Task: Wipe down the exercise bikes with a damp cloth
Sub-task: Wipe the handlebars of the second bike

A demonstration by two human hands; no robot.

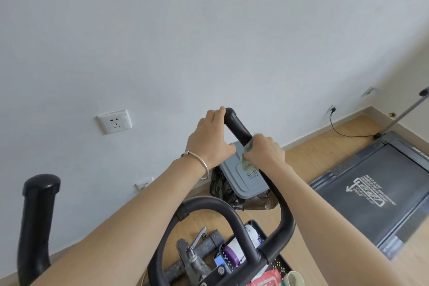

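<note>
Nearest, the bar (286, 220) rises from the bike (255, 259) and runs up and away, leaning left, to its rounded tip. That slant is its long axis, and any wipe has to follow it. The right hand (264, 151) sits partway up, fingers closed round the bar with the cloth (248, 146) clamped between palm and grip. A loose tail of cloth hangs just below the hand. Just beyond, the left hand (209, 137) holds the far end, fingers hooked over the tip and thumb pointing toward the right hand, the two nearly touching. The bare stretch of bar is therefore short above the right hand and long below it, toward the person. I judge the next stroke best drawn down the bar, with the left hand steadying. Behind both hands stands a grey bin (246, 181).
</note>
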